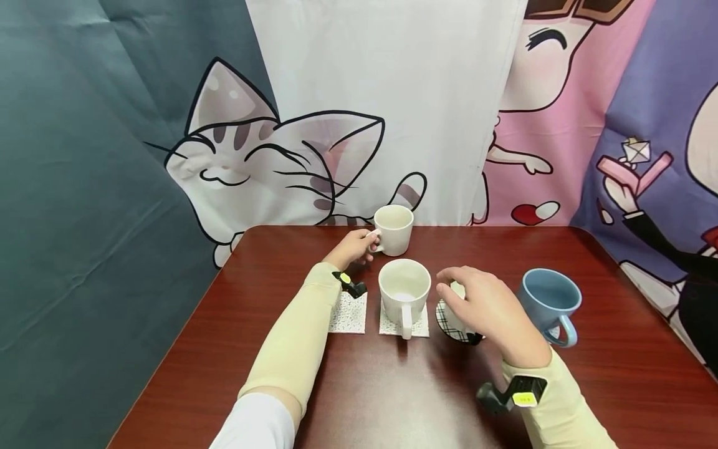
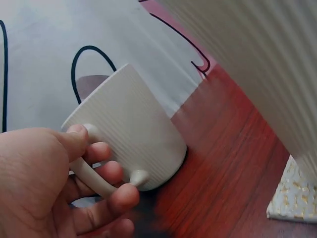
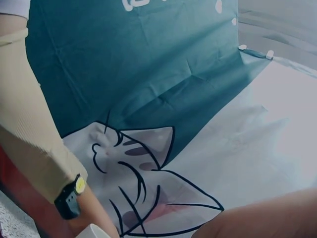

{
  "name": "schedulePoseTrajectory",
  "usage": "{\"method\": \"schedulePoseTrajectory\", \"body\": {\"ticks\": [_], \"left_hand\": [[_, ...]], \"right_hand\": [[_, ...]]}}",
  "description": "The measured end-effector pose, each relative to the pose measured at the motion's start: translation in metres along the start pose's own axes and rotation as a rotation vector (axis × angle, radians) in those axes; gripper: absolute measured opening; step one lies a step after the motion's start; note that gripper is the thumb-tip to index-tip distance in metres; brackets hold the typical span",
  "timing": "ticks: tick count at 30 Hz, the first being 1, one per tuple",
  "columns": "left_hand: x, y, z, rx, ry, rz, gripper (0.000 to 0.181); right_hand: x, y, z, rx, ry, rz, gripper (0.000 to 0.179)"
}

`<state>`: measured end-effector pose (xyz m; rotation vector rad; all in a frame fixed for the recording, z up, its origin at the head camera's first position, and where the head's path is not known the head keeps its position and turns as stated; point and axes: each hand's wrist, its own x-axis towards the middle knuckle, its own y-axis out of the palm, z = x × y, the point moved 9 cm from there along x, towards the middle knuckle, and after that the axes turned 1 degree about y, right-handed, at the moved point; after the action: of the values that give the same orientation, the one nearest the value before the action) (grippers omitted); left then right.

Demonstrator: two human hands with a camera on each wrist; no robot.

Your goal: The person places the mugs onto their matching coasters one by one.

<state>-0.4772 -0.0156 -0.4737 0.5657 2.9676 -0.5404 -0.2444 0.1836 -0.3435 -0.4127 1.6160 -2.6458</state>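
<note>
At the back of the table, my left hand (image 1: 356, 247) grips the handle of a white mug (image 1: 397, 232). The left wrist view shows the thumb and fingers around that handle and the mug's ribbed side (image 2: 131, 129) tilted in the picture. My right hand (image 1: 487, 304) is over a small white cup (image 1: 455, 317) on a round plaid coaster (image 1: 443, 319), thumb and index finger apart; its other fingers are hidden. Between the hands, a second white mug (image 1: 399, 299) stands on a square white coaster (image 1: 388, 329), handle toward me.
Right of my right hand stands a blue mug (image 1: 541, 308), its handle toward the front right. Another white textured square coaster (image 1: 349, 315) lies beside my left forearm, on the reddish-brown table (image 1: 359, 380). A printed cloth backdrop (image 1: 449, 93) hangs behind the table.
</note>
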Motion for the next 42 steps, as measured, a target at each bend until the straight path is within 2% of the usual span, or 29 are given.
{"method": "schedulePoseTrajectory", "body": {"ticks": [10, 16, 20, 25, 29, 36, 39, 42], "left_hand": [[-0.027, -0.007, 0.007, -0.037, -0.100, 0.035, 0.034], [-0.045, -0.009, 0.010, -0.047, -0.142, 0.047, 0.036], [-0.055, -0.007, 0.010, -0.040, -0.160, 0.050, 0.030], [-0.064, -0.006, 0.010, -0.050, -0.211, 0.095, 0.028], [-0.060, -0.002, 0.011, -0.139, -0.248, 0.147, 0.034], [-0.053, 0.003, 0.014, -0.385, -0.301, 0.196, 0.031], [-0.054, 0.003, 0.015, -0.438, -0.291, 0.198, 0.030], [-0.055, 0.002, 0.017, -0.445, -0.263, 0.191, 0.030]], "right_hand": [[0.007, 0.004, -0.008, 0.106, 0.036, 0.007, 0.064], [0.008, 0.006, -0.009, 0.121, 0.038, 0.013, 0.067], [0.007, 0.006, -0.009, 0.122, 0.035, 0.014, 0.066], [0.007, 0.007, -0.007, 0.124, 0.027, 0.017, 0.066], [0.006, 0.006, -0.006, 0.129, 0.016, 0.006, 0.066], [0.006, 0.009, -0.003, 0.124, -0.010, 0.000, 0.065], [0.006, 0.011, 0.000, 0.108, -0.032, -0.023, 0.063], [0.006, 0.015, 0.007, 0.098, -0.064, -0.046, 0.062]]}}
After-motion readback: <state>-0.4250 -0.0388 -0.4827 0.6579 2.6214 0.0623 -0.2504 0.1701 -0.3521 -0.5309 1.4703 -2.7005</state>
